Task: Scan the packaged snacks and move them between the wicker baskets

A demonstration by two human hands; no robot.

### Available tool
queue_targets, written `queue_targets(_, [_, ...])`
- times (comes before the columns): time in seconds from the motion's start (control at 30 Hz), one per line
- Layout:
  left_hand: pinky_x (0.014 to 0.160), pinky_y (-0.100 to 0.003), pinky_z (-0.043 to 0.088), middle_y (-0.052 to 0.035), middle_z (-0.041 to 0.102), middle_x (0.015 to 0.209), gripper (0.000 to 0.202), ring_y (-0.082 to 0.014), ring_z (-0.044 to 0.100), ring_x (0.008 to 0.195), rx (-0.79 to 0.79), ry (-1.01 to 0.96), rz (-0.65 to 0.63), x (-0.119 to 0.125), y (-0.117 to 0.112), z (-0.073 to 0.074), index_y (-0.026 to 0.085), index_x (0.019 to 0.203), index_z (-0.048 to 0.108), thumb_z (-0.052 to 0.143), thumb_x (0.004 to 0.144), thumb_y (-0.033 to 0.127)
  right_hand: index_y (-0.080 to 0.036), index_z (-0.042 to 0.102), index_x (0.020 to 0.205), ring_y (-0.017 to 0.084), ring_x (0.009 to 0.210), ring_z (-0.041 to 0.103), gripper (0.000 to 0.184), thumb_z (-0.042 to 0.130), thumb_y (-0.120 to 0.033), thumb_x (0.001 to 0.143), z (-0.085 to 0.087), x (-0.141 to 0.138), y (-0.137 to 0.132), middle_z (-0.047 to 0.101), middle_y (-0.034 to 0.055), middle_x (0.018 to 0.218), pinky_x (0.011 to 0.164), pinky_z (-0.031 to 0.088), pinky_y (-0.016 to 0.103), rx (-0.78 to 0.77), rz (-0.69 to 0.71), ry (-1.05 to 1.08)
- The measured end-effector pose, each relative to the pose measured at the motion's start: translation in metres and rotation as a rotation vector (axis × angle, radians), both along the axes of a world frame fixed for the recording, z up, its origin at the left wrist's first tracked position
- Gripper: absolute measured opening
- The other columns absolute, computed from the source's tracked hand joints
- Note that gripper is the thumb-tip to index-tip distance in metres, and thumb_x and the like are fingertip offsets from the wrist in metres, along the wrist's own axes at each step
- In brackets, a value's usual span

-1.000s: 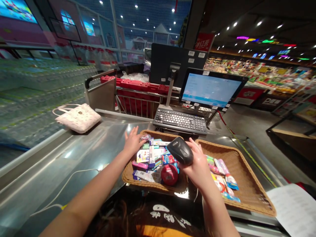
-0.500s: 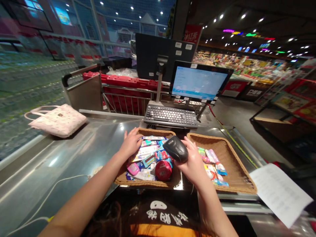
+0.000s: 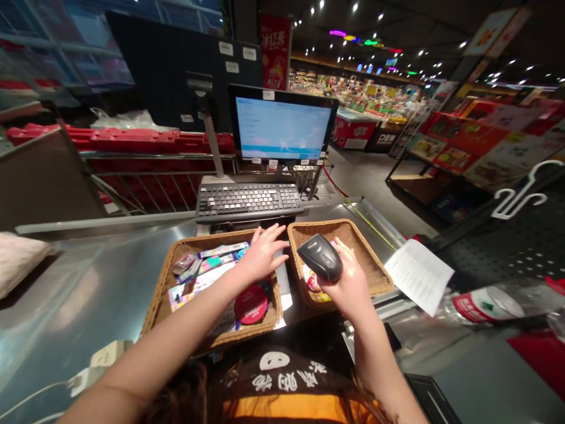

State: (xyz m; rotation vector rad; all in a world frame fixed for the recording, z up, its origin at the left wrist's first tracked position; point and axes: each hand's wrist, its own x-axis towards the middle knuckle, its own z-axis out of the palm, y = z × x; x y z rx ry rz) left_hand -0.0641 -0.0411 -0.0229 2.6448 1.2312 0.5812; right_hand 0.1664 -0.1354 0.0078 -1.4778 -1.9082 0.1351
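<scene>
A black barcode scanner (image 3: pixel 320 257) is gripped in my right hand (image 3: pixel 348 277), above the right wicker basket (image 3: pixel 373 259). Small colourful packets (image 3: pixel 313 280) show in that basket, partly hidden under the scanner and hand. My left hand (image 3: pixel 265 253) is open, fingers spread, over the right side of the left wicker basket (image 3: pixel 161 288); nothing shows in its grasp. That basket is full of small packaged goods, among them a round red container (image 3: pixel 251 304) and long thin packs (image 3: pixel 223 250). My left forearm covers part of these goods.
A keyboard (image 3: pixel 249 199) and a lit monitor (image 3: pixel 282 126) stand behind the baskets. On the metal counter (image 3: pixel 110 259) are a pale bag (image 3: pixel 20 262) at left and a power strip (image 3: pixel 110 353). A printed sheet (image 3: pixel 419 274) and a labelled bottle (image 3: pixel 485 305) lie at right.
The view has turned right. My left hand has moved from the left basket's far left edge across to its right side. The scanner, still in my right hand, is now over the right basket.
</scene>
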Motion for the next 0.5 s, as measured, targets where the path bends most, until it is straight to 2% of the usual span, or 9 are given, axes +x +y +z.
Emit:
queue_targets(0.13, [0.118,-0.064,0.02,-0.0134,0.038,0.156,0.035,-0.0306,0.032,0.147,-0.065,0.047,-0.211,0.06,0.012,-0.01,0.026,0.125,0.065,0.06,0.09,0.028,-0.018,0.058,0.12,0.037,0.137,0.046,0.048,0.063,-0.024,0.073,0.001,0.039,-0.008,0.063,0.0147,0.126,0.114,0.03,0.064,0.038,-0.144,0.014])
queue_targets(0.27, [0.115,-0.067,0.024,-0.014,0.033,0.158,0.053,-0.0339,0.033,0.145,-0.142,0.138,-0.388,0.118,0.026,-0.025,0.029,0.136,0.056,0.064,0.084,0.021,-0.018,0.057,0.121,0.036,0.14,0.043,0.048,0.063,-0.024,0.074,-0.001,0.072,-0.012,0.063,0.0146,0.126,0.115,0.029,0.064,0.04,-0.232,0.025])
queue_targets(0.37, [0.112,-0.067,0.028,-0.0153,0.031,0.159,0.063,-0.0375,0.034,0.144,-0.208,0.249,-0.445,0.158,0.036,-0.041,0.029,0.139,0.053,0.07,0.078,0.024,-0.019,0.056,0.123,0.034,0.141,0.042,0.048,0.063,-0.026,0.076,-0.002,0.09,-0.013,0.062,0.0141,0.127,0.115,0.029,0.063,0.038,-0.27,0.047])
queue_targets(0.43, [0.114,-0.062,0.029,-0.0164,0.037,0.156,0.064,-0.039,0.036,0.142,-0.222,0.303,-0.453,0.182,0.039,-0.053,0.025,0.133,0.06,0.077,0.071,0.027,-0.019,0.056,0.123,0.034,0.141,0.041,0.048,0.063,-0.026,0.076,-0.002,0.099,-0.012,0.062,0.0139,0.127,0.115,0.029,0.063,0.038,-0.278,0.054])
queue_targets(0.5, [0.116,-0.056,0.028,-0.0207,0.046,0.149,0.067,-0.0418,0.04,0.138,-0.211,0.314,-0.452,0.203,0.039,-0.066,0.017,0.122,0.068,0.086,0.058,0.026,-0.02,0.057,0.12,0.035,0.142,0.041,0.046,0.064,-0.024,0.075,-0.001,0.107,-0.011,0.063,0.0136,0.125,0.115,0.029,0.064,0.04,-0.275,0.057])
